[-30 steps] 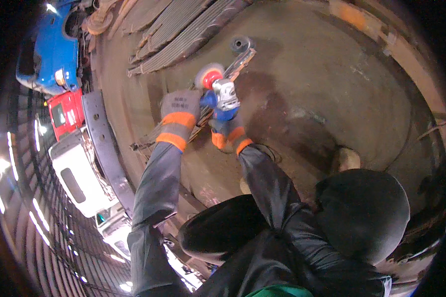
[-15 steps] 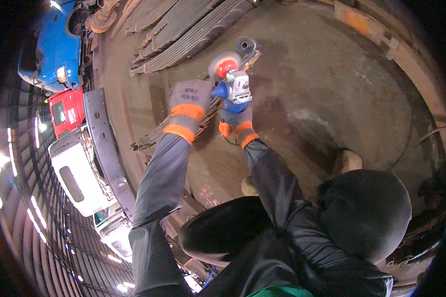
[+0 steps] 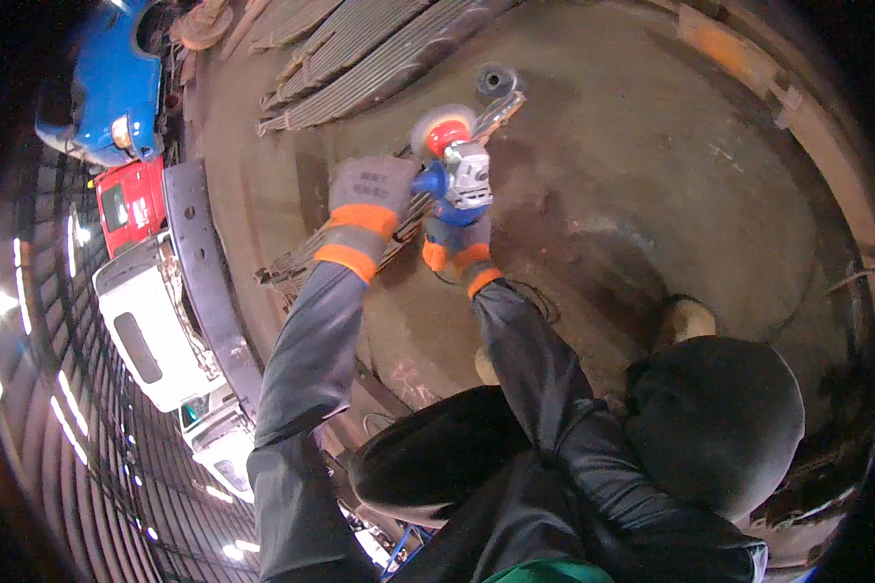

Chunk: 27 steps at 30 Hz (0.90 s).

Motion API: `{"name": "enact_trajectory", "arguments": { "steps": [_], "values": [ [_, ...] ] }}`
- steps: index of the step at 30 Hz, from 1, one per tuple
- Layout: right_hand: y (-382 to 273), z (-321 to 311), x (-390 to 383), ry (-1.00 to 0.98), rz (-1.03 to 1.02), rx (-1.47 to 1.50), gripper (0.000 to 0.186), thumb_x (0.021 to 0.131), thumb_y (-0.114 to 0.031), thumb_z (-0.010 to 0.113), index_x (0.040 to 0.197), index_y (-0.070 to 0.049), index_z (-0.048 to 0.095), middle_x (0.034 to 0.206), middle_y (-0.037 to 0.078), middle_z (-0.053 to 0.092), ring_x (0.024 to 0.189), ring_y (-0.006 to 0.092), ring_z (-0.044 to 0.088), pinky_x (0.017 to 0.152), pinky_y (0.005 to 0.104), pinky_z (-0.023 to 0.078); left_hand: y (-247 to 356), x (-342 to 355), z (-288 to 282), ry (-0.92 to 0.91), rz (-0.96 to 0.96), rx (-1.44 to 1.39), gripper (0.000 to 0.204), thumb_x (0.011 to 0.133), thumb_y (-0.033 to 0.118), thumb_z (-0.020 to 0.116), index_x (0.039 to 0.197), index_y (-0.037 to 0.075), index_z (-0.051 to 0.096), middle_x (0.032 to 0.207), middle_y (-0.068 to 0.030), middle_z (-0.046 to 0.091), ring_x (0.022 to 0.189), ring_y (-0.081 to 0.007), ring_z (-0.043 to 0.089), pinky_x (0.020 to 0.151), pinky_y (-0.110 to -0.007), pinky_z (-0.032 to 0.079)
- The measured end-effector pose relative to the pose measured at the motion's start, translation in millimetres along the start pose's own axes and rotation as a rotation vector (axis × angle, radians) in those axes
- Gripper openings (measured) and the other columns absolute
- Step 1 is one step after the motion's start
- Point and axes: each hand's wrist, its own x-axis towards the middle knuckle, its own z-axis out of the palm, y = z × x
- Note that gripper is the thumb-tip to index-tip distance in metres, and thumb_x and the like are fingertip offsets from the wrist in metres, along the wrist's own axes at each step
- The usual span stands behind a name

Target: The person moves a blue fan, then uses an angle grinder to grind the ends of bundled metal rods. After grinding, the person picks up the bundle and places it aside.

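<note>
An angle grinder (image 3: 471, 177) with a silver gear head and blue body is held in both hands. Its round disc (image 3: 424, 126) is blurred around a red hub. My left hand (image 3: 369, 187), in a grey and orange work glove, closes around the blue side handle. The blue body sits in my right hand (image 3: 462, 235), gloved the same way and partly hidden by the tool. Beneath the grinder a narrow leaf spring (image 3: 306, 260) lies slantwise on the floor, its far end showing past the disc. Whether the disc touches the spring I cannot tell.
More leaf spring stacks (image 3: 360, 68) lie at the far left. A dark round piece with a center hole (image 3: 497, 82) sits beyond the grinder. A long dark beam with holes (image 3: 204, 253) runs along the left, before blue, red and white truck cabs. A rusty beam (image 3: 739, 53) borders the right.
The grinder and both hands keep nearly the same grip and place, shifting slightly left in view. The spring stacks and round piece also appear slightly displaced, as the view has moved a little.
</note>
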Motion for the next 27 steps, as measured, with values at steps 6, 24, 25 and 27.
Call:
{"name": "enact_trajectory", "arguments": {
  "steps": [6, 24, 25, 27],
  "values": [
    [-37, -32, 10, 0.088, 0.005, -0.105, 0.025, 0.075, -0.007, 0.074, 0.098, -0.012, 0.063, 0.086, 0.0, 0.063, 0.074, 0.0158, 0.06, 0.062, 0.035, 0.05, 17, 18, -5, 0.061, 0.01, -0.052, 0.016, 0.092, 0.026, 0.055, 0.099, 0.023, 0.068, 0.092, -0.0102, 0.072, 0.087, -0.0311, 0.071, 0.073, -0.048, 0.055],
    [-105, -72, 34, 0.02, 0.025, -0.289, 0.054, 0.059, -0.014, 0.088, 0.106, -0.003, 0.064, 0.091, 0.008, 0.072, 0.079, 0.0171, 0.066, 0.073, 0.0348, 0.055, 5, 26, 14, 0.053, -0.185, -0.309, 0.021, 0.086, 0.026, 0.06, 0.102, 0.022, 0.073, 0.1, -0.0092, 0.073, 0.094, -0.0307, 0.07, 0.081, -0.046, 0.055],
    [-109, -79, 39, -0.014, 0.008, -0.339, 0.057, 0.06, -0.015, 0.087, 0.111, -0.003, 0.065, 0.097, 0.009, 0.073, 0.084, 0.0168, 0.067, 0.078, 0.0346, 0.055, 5, 29, 19, 0.057, -0.188, -0.366, 0.021, 0.086, 0.027, 0.06, 0.102, 0.022, 0.073, 0.1, -0.009, 0.073, 0.094, -0.0305, 0.07, 0.081, -0.046, 0.055],
    [-116, -87, 47, 0.018, -0.056, -0.371, 0.058, 0.06, -0.015, 0.087, 0.112, -0.002, 0.065, 0.099, 0.009, 0.073, 0.085, 0.0168, 0.067, 0.08, 0.034, 0.054, 3, 36, 27, 0.117, -0.204, -0.441, 0.023, 0.084, 0.03, 0.062, 0.103, 0.024, 0.073, 0.102, -0.0079, 0.073, 0.094, -0.0305, 0.069, 0.081, -0.045, 0.055]
  ]
}}
